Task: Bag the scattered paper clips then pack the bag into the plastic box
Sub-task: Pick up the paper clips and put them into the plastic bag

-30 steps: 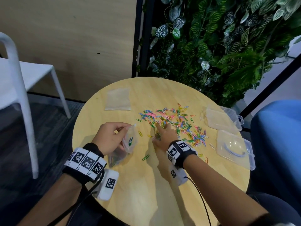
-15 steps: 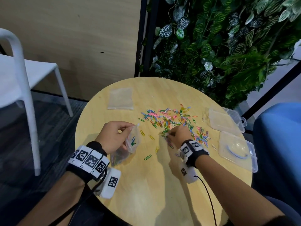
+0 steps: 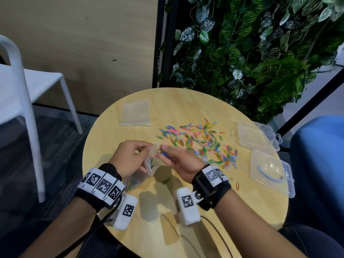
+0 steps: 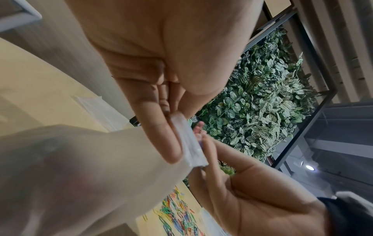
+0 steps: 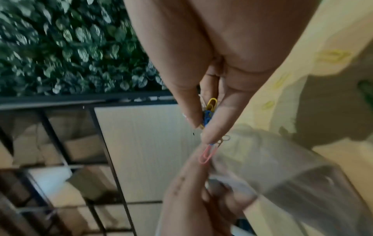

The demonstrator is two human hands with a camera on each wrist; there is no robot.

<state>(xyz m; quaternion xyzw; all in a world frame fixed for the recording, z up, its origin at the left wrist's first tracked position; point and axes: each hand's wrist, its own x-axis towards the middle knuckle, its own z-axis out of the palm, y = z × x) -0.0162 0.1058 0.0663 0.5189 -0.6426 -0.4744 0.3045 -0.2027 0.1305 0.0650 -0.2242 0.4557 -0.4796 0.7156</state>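
My left hand pinches the rim of a clear plastic bag and holds it up over the round wooden table; the bag hangs below my fingers. My right hand is at the bag's mouth, pinching a small bunch of paper clips, yellow, blue and pink. A few clips lie inside the bag. A spread of coloured paper clips lies on the table to the right. Two clear plastic boxes sit at the table's right edge.
An empty flat clear bag lies at the back left of the table. Stray clips lie near the front box. A white chair stands to the left, a plant wall behind, and a blue seat at right.
My right hand left the pile with a pinch of clips and moved left to the bag's mouth. My left hand kept holding the bag, raised slightly.
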